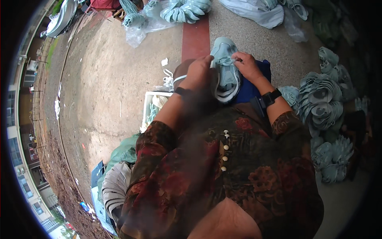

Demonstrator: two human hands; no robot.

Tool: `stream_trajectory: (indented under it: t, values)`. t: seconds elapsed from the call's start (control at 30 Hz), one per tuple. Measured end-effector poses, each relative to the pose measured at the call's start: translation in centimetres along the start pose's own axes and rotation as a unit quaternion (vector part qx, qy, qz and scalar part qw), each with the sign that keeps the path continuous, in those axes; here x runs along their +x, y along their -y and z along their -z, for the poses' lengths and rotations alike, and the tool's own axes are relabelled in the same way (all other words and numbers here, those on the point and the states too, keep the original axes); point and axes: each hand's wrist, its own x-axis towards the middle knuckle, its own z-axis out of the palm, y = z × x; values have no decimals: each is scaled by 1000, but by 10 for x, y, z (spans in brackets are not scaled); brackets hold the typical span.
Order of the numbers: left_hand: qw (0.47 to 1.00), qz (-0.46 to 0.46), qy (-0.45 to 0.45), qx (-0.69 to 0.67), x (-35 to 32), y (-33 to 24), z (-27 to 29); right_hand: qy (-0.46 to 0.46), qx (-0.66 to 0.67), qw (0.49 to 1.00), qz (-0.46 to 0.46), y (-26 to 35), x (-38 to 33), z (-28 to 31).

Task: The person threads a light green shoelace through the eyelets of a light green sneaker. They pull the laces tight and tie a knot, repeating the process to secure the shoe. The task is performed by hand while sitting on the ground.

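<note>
Nearest the camera is the person's own chest in a dark floral blouse (238,175) with a short row of white buttons (225,149) down the front. Both forearms reach forward from it.

The left hand (199,73) lies along the left side of a pale teal sneaker (225,69), fingers curled over its edge near the laces; a dark band sits on that wrist. The grip of this hand is pressed against the shoe, though the fingertips are hidden behind it. The right hand (247,64) pinches the lace area at the top of the sneaker between thumb and fingers, and a black wristwatch (271,97) sits on that wrist.

The sneaker rests on the lap, toe pointing away, over a piece of dark blue cloth (254,85), with its light sole rim showing at the near end.

To the left, just beside the left forearm, stands a white tray (148,107) holding loose white laces. On the right, a heap of teal shoe uppers (324,99) is stacked on the floor (107,79), with more below it. At the far edge lie further bundles of teal pieces (185,10) and clear plastic bags (137,34), and a red stripe (195,36) runs across the concrete.
</note>
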Motion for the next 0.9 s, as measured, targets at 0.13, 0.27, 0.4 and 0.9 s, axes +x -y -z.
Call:
stream_trajectory:
  t: [0.13,0.27,0.4,0.9]
  values:
    - [998,32,-34,-41,15,5,-19,-13,91,996,-18,6,2,-4]
    - [983,107,-53,-140,22,14,-29,25,295,946,-130,17,-1,3]
    - [960,144,-27,-238,25,23,-34,16,330,932,-152,24,-1,5]
    - [964,140,-77,-214,33,16,-44,-151,-239,958,54,23,13,-14]
